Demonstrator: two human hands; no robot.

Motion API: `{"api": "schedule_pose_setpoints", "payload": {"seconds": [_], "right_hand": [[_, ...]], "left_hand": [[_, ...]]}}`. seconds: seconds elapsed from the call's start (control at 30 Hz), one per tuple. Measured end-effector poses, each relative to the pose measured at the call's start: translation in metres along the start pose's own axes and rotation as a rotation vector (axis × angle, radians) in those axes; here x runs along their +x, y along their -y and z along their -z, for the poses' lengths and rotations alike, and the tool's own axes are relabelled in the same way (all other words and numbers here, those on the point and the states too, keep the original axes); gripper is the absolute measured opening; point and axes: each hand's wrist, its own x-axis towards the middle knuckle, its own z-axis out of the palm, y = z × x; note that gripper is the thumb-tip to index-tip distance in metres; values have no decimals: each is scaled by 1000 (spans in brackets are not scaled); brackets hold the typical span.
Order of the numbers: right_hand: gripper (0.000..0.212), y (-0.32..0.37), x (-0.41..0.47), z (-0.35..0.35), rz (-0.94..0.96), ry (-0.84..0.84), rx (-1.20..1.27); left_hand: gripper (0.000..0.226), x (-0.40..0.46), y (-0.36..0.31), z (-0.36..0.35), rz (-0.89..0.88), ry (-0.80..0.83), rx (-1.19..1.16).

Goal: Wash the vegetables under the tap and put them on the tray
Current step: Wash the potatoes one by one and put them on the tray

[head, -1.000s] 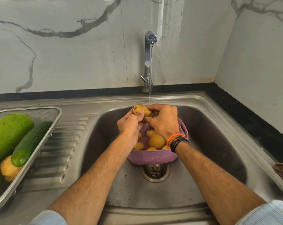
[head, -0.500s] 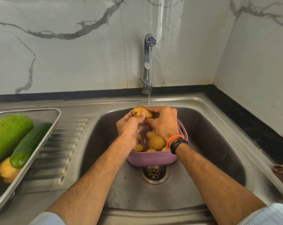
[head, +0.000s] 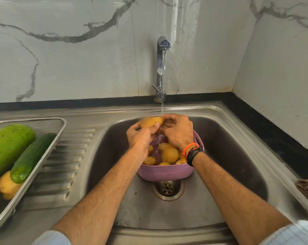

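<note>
A yellow-brown oval potato (head: 151,121) is gripped between both hands under the thin stream of water (head: 162,103) from the tall chrome tap (head: 160,68). The left hand (head: 140,138) is closed around its near side, thumb on top; the right hand (head: 179,132), with orange and black bands (head: 192,151) at the wrist, is curled against its right end. Directly below the hands, a round pink perforated plastic basket (head: 164,172) is seen standing in the stainless steel sink (head: 238,147), just behind the drain (head: 168,187), with more small potatoes (head: 170,155) inside. On the ribbed draining board at the left, a metal mesh tray (head: 48,147) is seen, with a broad light-green gourd (head: 8,145), a dark green cucumber (head: 32,158) and a yellow vegetable (head: 6,186) lying in it.
</note>
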Motion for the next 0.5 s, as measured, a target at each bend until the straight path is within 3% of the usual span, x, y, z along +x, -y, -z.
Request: {"api": "schedule_pose_setpoints", "payload": {"seconds": [0.1, 0.3, 0.37, 0.5], "right_hand": [[40, -5, 4, 2, -12, -12, -17], [64, -6, 4, 6, 111, 174, -170], [65, -5, 4, 6, 134, 145, -226], [55, 0, 1, 4, 109, -4, -96]], "left_hand": [[54, 1, -1, 2, 26, 27, 39], [47, 1, -2, 4, 14, 77, 75], [48, 1, -1, 3, -5, 79, 104], [52, 1, 1, -2, -46, 15, 82]]}}
